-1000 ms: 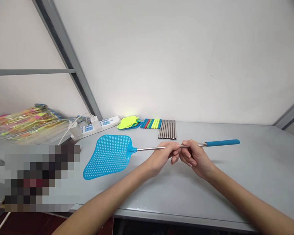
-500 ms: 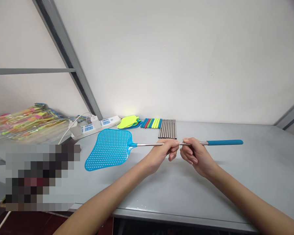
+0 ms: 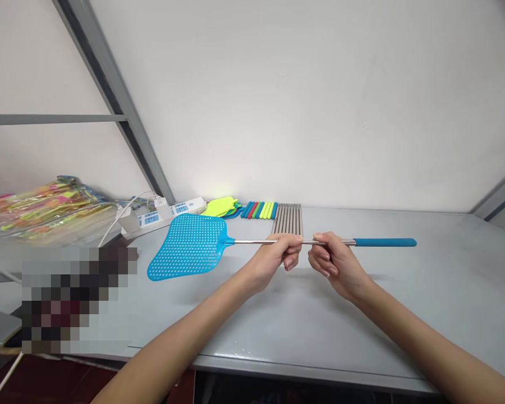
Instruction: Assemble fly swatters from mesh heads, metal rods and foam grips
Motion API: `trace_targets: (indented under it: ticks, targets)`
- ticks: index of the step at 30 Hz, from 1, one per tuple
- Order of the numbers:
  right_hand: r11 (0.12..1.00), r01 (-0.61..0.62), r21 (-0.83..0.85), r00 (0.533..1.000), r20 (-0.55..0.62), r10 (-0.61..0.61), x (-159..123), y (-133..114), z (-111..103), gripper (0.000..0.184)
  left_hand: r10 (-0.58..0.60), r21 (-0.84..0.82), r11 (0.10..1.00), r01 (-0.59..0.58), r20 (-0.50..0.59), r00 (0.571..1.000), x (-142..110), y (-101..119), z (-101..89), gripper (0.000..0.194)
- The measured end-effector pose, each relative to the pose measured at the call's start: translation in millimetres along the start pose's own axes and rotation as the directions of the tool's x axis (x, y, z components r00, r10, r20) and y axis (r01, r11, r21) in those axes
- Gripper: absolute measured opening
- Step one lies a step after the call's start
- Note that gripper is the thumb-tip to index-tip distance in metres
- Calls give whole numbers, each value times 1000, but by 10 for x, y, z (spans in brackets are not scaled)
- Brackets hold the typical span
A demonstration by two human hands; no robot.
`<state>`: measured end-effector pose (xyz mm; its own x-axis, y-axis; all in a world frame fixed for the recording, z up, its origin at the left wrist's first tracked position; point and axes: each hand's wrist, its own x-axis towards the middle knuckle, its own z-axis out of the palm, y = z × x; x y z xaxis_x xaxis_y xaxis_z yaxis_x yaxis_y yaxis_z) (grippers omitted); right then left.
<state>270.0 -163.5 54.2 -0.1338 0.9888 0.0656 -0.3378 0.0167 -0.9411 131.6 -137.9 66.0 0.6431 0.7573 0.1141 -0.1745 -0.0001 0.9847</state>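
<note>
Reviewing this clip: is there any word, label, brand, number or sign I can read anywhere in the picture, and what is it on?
No text can be read.
Power strip: blue patches by the sockets, too small and blurred to read.
Packets in clear wrap at far left: bright print, no legible words.
Fly swatter, held at its metal rod by the left hand and right hand: no marking visible.

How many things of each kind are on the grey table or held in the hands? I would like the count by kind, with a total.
Assembled fly swatter, held by left hand and right hand: 1
Power strip: 1
Stack of swatter heads: 1
Row of coloured grips: 1
Row of metal rods: 1
Total: 5
</note>
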Motion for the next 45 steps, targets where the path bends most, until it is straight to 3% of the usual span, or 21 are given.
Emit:
trace_targets:
  ticks: [22,45]
  targets:
    - [996,46,-70,999,-24,-48,17,-40,-48,42,-58,-36,998,56,-37,998,-17,89,-62,33]
    - [990,84,-113,995,-51,-90,20,-63,-161,40,0,-7,1000,-1,-121,993,-1,119,-179,36]
